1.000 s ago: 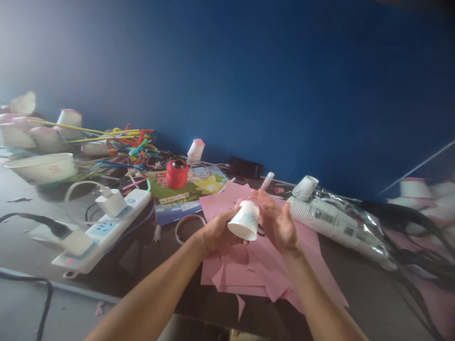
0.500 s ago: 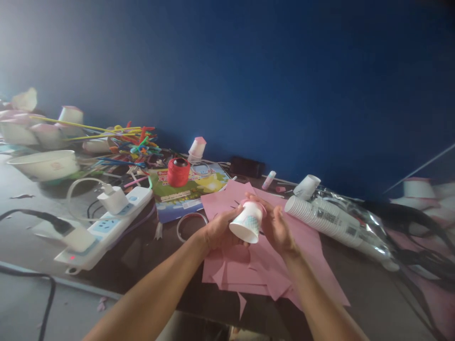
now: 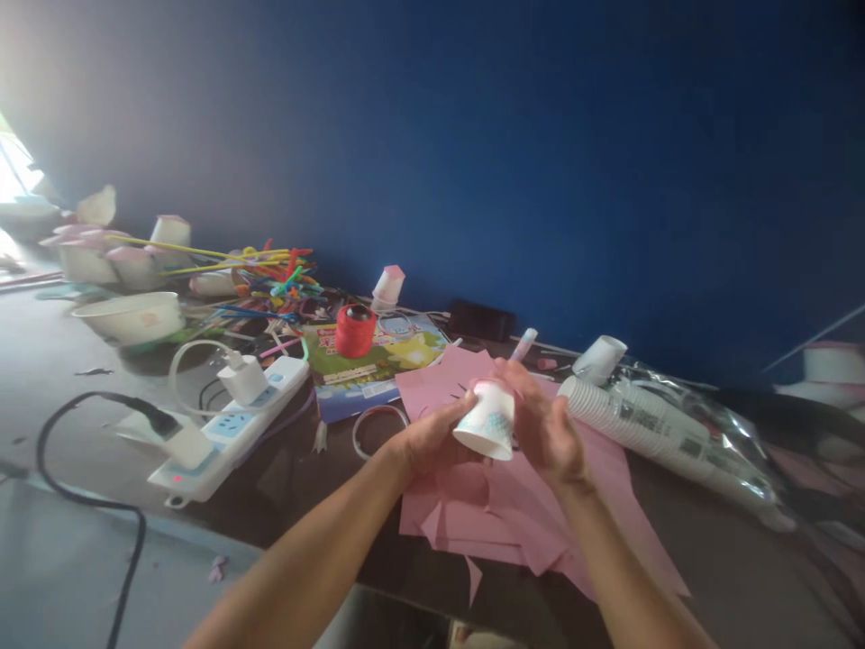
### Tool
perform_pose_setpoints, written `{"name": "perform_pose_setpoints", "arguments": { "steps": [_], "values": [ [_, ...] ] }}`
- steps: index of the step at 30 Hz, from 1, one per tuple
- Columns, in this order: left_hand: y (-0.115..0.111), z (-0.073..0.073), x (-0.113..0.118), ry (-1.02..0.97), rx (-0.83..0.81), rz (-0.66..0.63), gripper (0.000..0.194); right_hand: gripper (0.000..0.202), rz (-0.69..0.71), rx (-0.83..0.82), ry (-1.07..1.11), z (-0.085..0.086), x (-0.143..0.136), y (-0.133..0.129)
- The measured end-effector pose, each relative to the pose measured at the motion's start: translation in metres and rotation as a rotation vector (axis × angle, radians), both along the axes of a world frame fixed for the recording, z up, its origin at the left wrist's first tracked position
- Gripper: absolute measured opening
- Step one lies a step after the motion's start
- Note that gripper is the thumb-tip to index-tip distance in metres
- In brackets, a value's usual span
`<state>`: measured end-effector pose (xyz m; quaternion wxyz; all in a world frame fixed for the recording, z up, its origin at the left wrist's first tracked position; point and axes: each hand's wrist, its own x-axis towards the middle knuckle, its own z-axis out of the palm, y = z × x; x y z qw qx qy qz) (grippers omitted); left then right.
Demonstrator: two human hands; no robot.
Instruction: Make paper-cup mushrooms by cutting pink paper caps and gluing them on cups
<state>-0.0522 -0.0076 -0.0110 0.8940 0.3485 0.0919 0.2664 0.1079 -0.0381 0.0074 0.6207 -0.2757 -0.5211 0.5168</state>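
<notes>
A white paper cup (image 3: 489, 416) with a blue-green pattern is tilted, its mouth toward me and its narrow end covered by pink paper. My left hand (image 3: 436, 437) is closed round the cup's left side, some fingers hidden beneath it. Against the pink-covered end and right side rests my right hand (image 3: 549, 434), its fingers stretched out rather than wrapped round. Below both hands lie overlapping sheets of pink paper (image 3: 466, 527) with cut edges.
A white power strip (image 3: 247, 433) with plugs and cables sits left. Behind it are a white bowl (image 3: 132, 317) and colourful pipe cleaners (image 3: 287, 275). Red thread (image 3: 355, 333) stands on a booklet (image 3: 338, 389). Stacked paper cups (image 3: 649, 419) lie right, near a glue stick (image 3: 523, 344).
The whole scene has shifted right in view as my head turned slightly left. My right hand lies a little flatter against the cup, which my left hand still holds.
</notes>
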Motion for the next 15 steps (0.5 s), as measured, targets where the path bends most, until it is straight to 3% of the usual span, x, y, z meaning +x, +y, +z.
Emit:
{"name": "perform_pose_setpoints", "arguments": {
  "steps": [3, 8, 15],
  "values": [
    [-0.001, 0.001, -0.003, 0.052, 0.062, 0.066, 0.046, 0.060, -0.003, -0.005, 0.090, -0.001, 0.005, 0.004],
    [-0.005, 0.009, -0.007, 0.041, 0.189, 0.109, 0.041, 0.056, -0.059, -0.063, 0.058, -0.011, 0.018, 0.012],
    [-0.013, 0.038, -0.007, 0.071, 0.410, 0.210, 0.049, 0.061, -0.197, -0.051, -0.014, -0.014, 0.022, 0.018]
  ]
}}
